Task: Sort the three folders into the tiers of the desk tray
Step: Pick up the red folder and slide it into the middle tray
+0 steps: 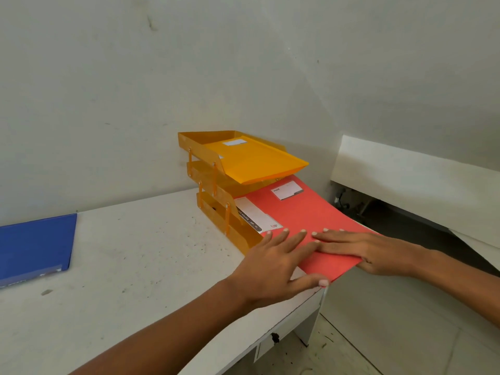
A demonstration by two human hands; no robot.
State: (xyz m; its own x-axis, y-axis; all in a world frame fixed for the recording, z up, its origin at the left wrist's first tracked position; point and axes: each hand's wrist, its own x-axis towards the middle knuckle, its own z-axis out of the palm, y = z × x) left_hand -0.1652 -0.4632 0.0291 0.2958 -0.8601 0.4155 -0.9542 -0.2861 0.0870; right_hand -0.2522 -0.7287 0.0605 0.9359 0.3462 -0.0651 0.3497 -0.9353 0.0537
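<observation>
An amber three-tier desk tray [205, 182] stands at the desk's far right against the wall. A yellow folder [254, 158] lies in its top tier. A red folder [305, 212] sticks out of a lower tier, its near half hanging past the tray; which tier it sits in I cannot tell. My left hand [273, 263] lies flat on the red folder's near left corner, thumb at its edge. My right hand [362, 250] presses its near right part, thumb under the edge. A blue folder [35, 244] lies flat at the desk's left.
The white desk [130, 253] ends just right of the tray, with a drawer lock below its front edge. A gap and a second white surface [416, 180] lie to the right. The wall stands close behind the tray.
</observation>
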